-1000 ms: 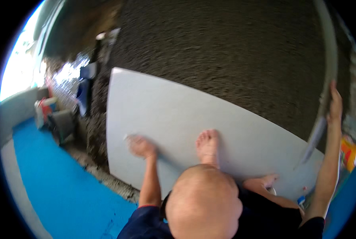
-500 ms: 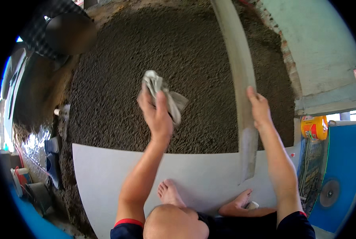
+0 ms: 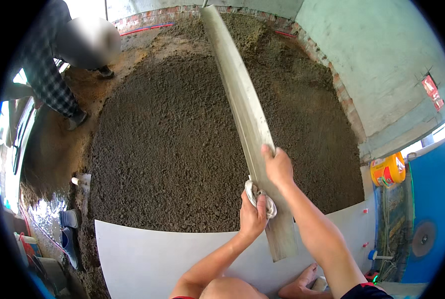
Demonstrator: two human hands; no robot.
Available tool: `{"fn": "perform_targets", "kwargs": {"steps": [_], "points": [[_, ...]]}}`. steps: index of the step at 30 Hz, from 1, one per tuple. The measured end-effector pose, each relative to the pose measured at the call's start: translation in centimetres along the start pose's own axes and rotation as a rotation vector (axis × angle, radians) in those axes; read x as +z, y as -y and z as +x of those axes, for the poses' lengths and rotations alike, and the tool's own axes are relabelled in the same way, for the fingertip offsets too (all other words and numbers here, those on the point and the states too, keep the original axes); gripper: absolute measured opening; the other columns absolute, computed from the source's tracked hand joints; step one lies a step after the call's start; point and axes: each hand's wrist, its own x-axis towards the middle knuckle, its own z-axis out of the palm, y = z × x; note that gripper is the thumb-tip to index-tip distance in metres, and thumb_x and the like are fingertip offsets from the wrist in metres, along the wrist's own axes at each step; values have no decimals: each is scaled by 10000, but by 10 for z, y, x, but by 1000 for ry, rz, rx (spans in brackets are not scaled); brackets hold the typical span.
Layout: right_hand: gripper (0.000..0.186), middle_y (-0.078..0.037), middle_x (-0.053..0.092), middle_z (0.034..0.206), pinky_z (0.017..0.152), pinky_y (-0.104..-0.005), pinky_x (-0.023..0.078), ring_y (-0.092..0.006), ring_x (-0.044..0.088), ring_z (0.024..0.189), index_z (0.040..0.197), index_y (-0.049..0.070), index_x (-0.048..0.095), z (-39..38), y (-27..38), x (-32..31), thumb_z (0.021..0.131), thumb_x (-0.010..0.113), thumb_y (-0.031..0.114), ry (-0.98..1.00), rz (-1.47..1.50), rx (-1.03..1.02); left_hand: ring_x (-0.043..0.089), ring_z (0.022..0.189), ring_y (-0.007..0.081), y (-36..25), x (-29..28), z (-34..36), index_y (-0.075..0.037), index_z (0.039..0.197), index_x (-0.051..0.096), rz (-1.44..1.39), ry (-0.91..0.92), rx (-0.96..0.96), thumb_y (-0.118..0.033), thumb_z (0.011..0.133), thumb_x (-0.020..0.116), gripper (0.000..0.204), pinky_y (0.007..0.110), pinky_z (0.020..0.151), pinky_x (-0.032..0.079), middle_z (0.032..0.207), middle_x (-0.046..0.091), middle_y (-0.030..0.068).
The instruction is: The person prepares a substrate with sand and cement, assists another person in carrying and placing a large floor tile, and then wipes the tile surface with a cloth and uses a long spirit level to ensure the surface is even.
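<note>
A long pale metal straightedge (image 3: 237,84) slants across the view, its near end over the white sheet (image 3: 162,254) by my feet. My right hand (image 3: 280,168) grips its edge a little above the middle of its near half, thumb on the face. Lower down, my left hand (image 3: 254,214) holds a crumpled whitish cloth (image 3: 268,202) pressed against the straightedge's left side. Beneath and beyond lies a wide bed of dark, grainy wet mortar (image 3: 162,139).
A person in checked trousers (image 3: 48,84) bends at the far left. A trowel (image 3: 82,182) lies at the mortar's left edge, near dark slippers (image 3: 69,246). On the right are a yellow bucket (image 3: 388,169), a blue panel (image 3: 434,199) and a green wall (image 3: 372,65).
The straightedge has swung to a leftward slant with my right hand still on it. My left hand has brought the cloth right and down from above the mortar onto it.
</note>
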Motion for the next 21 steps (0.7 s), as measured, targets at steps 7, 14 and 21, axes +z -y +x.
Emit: {"fn": "perform_targets", "kwargs": {"steps": [7, 14, 21], "points": [[558, -265, 671, 839, 732, -502, 517, -451, 657, 819, 952, -21, 599, -66, 15, -14, 968, 479, 524, 162, -220, -181, 601, 867, 194, -21, -63, 127, 13, 1165, 427, -222, -396, 85, -294, 1026, 469, 340, 358, 739, 505, 993, 588, 146], [609, -266, 649, 781, 678, -504, 503, -440, 650, 750, 877, -30, 605, -73, -54, -53, 934, 526, 571, 93, -293, -390, 583, 784, 168, -55, -130, 226, -8, 1085, 495, -404, -463, -38, -234, 1013, 485, 238, 347, 697, 494, 910, 604, 78], [638, -278, 671, 929, 776, -438, 499, -409, 660, 882, 1040, -32, 664, -17, -14, -71, 895, 582, 584, 321, 24, -176, 567, 761, 124, -65, -75, 180, -67, 1076, 474, -521, -368, -34, -330, 1026, 455, 269, 325, 695, 492, 850, 570, 32]]}}
